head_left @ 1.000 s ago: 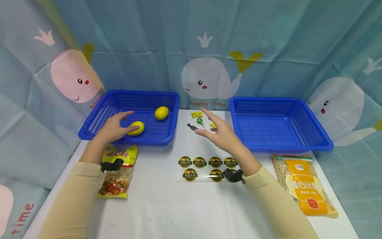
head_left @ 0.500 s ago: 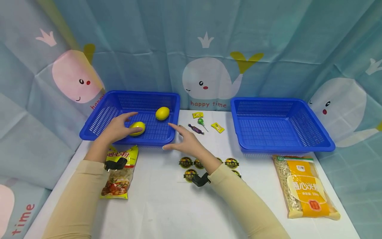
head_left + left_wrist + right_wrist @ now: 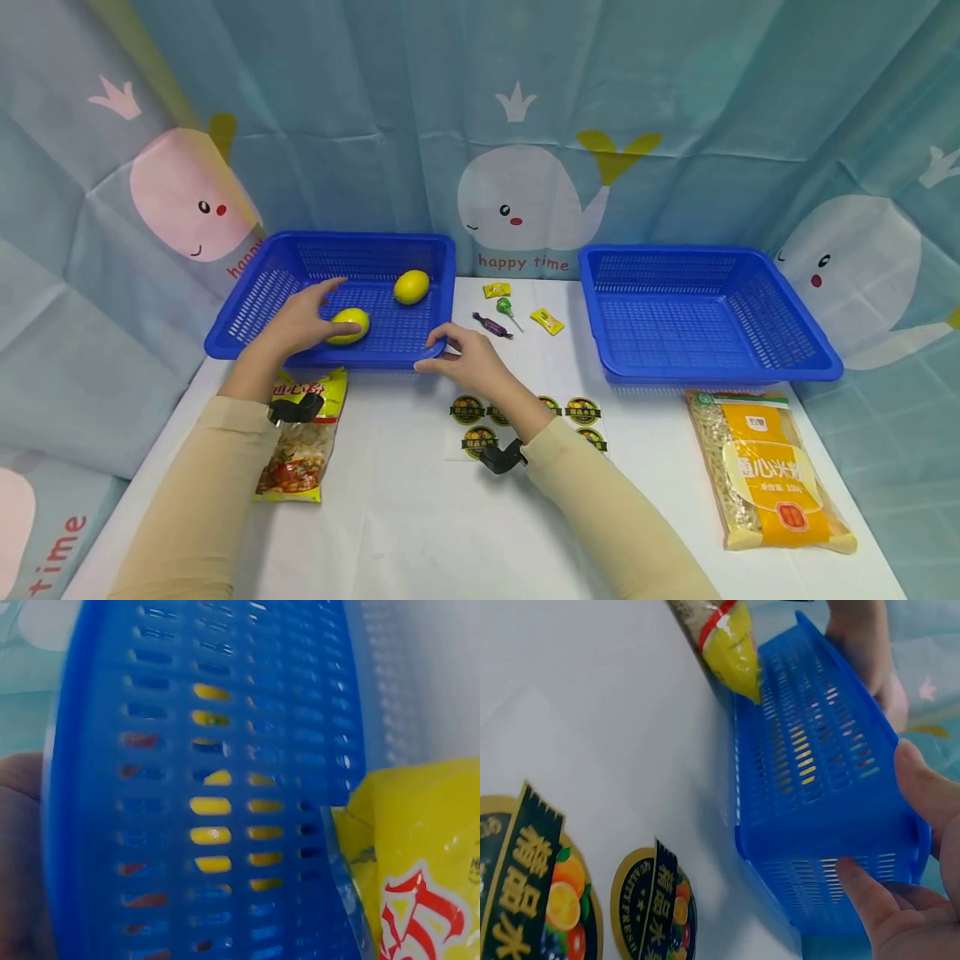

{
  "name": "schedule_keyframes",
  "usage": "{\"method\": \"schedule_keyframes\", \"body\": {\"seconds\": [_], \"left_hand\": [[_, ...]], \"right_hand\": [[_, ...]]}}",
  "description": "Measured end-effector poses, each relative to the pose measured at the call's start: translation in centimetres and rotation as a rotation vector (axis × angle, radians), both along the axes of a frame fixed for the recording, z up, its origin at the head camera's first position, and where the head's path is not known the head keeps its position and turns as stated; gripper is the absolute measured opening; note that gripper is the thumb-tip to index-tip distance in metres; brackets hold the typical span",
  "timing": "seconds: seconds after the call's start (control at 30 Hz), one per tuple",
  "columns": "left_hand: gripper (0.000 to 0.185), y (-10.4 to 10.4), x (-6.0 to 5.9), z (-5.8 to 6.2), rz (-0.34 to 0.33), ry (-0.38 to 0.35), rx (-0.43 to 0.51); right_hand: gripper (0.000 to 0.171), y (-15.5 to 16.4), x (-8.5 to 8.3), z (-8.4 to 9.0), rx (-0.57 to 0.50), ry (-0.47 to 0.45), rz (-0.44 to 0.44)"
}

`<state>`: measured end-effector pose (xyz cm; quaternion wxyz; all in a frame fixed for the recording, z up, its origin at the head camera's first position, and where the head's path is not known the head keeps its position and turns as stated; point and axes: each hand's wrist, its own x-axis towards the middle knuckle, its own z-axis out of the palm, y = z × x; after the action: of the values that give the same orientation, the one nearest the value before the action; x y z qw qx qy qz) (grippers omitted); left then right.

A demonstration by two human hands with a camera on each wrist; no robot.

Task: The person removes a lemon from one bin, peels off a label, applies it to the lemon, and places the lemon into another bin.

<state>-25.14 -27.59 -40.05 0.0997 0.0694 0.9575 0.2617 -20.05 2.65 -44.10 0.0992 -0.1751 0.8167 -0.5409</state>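
Note:
My right hand (image 3: 472, 357) pinches the rim at the front right corner of the left blue basket (image 3: 390, 358). In the right wrist view its thumb and fingers (image 3: 866, 889) lie on either side of that corner. My left hand (image 3: 296, 321) reaches over the front wall of the same basket with fingers spread from the thumb. Its thumb overlaps the near lemon (image 3: 354, 321); the fingers arch above it. Another lemon (image 3: 412, 287) lies farther back in the basket. The left wrist view shows yellow through the slots of the basket wall (image 3: 180, 855).
A second blue basket (image 3: 720, 371) stands at right, with an orange-labelled noodle bag (image 3: 780, 475) before it. Another bag (image 3: 300, 458) lies under my left wrist. Between the baskets are a lollipop (image 3: 506, 307) and wrapped candies (image 3: 492, 325). A sticker sheet (image 3: 480, 442) lies in front.
My right hand has moved left from over the candies and taken hold of the left basket's corner. That basket, with its lemons, has shifted slightly right and nearer. My left hand has barely moved.

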Motion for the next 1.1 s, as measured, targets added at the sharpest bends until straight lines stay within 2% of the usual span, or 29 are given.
{"method": "schedule_keyframes", "body": {"seconds": [0.2,0.33,0.53,0.7,0.8,0.93,1.1], "left_hand": [[0.094,0.3,-1.2,-0.7,-0.059,-0.091,-0.043],[0.094,0.7,-1.9,-1.0,-0.063,-0.181,-0.034],[0.097,1.2,-2.4,-1.7,-0.078,-0.243,0.004],[0.097,1.4,-2.6,-2.2,-0.07,-0.239,-0.014],[0.086,1.4,-2.6,-2.3,-0.055,-0.208,-0.037],[0.068,1.4,-2.4,-2.1,-0.023,-0.179,-0.033],[0.064,1.3,-1.8,-1.5,-0.011,-0.121,-0.001]], "right_hand": [[0.029,0.7,0.3,0.0,-0.003,-0.012,-0.012],[0.03,1.1,0.6,-0.1,-0.03,-0.034,-0.01],[0.028,1.6,0.8,-0.1,-0.052,-0.062,-0.024],[0.028,1.7,0.9,0.1,-0.01,-0.059,-0.032],[0.028,1.7,0.9,0.2,0.004,-0.054,-0.033],[0.028,1.7,0.9,0.2,0.013,-0.043,-0.031],[0.028,1.7,0.9,0.0,-0.011,-0.032,-0.018]]}}
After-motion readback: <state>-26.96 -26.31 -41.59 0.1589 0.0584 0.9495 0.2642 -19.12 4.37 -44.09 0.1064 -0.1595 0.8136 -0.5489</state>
